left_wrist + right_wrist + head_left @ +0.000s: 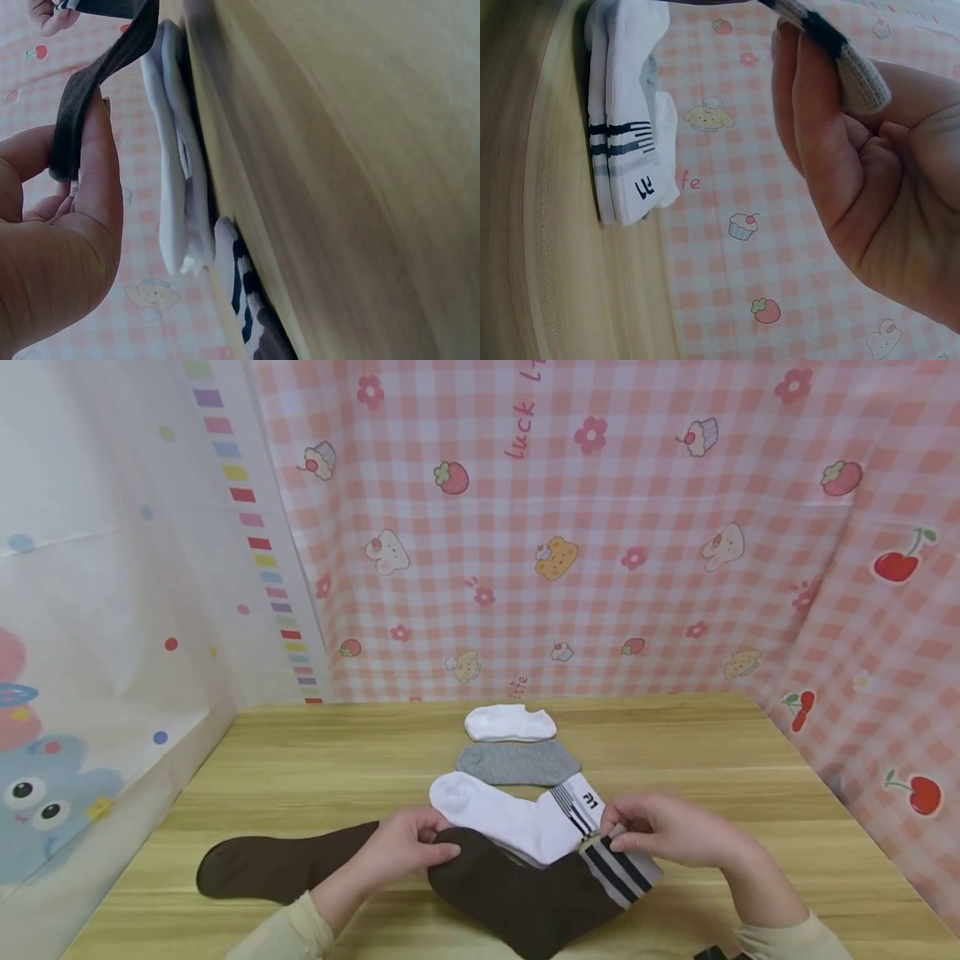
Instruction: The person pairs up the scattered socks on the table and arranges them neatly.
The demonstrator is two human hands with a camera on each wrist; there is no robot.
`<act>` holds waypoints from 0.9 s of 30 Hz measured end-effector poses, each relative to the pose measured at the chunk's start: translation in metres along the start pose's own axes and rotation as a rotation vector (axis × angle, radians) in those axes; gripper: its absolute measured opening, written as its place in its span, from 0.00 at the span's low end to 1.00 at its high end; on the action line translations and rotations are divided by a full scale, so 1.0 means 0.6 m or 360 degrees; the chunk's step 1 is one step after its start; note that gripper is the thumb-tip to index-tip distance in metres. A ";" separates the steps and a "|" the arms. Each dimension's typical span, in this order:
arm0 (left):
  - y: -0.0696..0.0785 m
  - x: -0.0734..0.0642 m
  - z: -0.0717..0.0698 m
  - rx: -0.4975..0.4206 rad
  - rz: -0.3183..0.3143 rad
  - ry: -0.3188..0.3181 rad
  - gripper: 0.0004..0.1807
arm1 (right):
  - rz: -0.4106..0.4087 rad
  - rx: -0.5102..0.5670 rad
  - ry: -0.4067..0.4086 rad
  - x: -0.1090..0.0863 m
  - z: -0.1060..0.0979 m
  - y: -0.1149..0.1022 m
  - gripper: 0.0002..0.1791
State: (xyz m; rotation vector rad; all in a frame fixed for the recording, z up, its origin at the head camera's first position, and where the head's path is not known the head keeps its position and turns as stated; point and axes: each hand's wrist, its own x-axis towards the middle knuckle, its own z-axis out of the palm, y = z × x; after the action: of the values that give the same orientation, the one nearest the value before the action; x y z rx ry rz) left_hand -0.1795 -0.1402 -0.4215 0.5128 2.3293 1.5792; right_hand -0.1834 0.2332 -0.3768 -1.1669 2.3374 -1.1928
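A dark brown sock (525, 893) with a grey and black striped cuff hangs stretched between both hands, raised above the table. My left hand (397, 852) pinches its toe end between thumb and fingers. The striped cuff (859, 79) is pinched at its edge by my right hand (667, 831). Under my left forearm lies a second dark brown sock (255, 864); its striped cuff (244, 285) shows on the table in the left wrist view. Just behind the held sock is a doubled pair of white socks (487, 810) with black stripes, partly covered by it in the head view.
A folded grey sock (517, 762) and a short white sock (510, 724) lie in a row behind the white pair on the wooden table (360, 735). Pink checked cloth (637, 602) hangs along the back and right; a white printed sheet (90, 577) hangs left.
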 end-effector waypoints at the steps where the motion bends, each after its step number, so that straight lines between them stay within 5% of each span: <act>1: -0.001 0.000 0.001 0.0001 -0.0002 -0.0008 0.07 | 0.0008 0.0009 -0.0018 -0.001 0.000 0.000 0.03; 27: -0.016 0.012 0.011 0.0218 -0.0116 0.0037 0.09 | 0.0262 -0.0176 -0.0059 -0.003 0.001 0.052 0.07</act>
State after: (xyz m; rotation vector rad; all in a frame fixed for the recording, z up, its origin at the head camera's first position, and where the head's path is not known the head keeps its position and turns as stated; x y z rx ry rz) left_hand -0.1842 -0.1347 -0.4333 0.4364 2.4564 1.4075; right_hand -0.1986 0.2449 -0.4013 -0.9981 2.4444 -0.9900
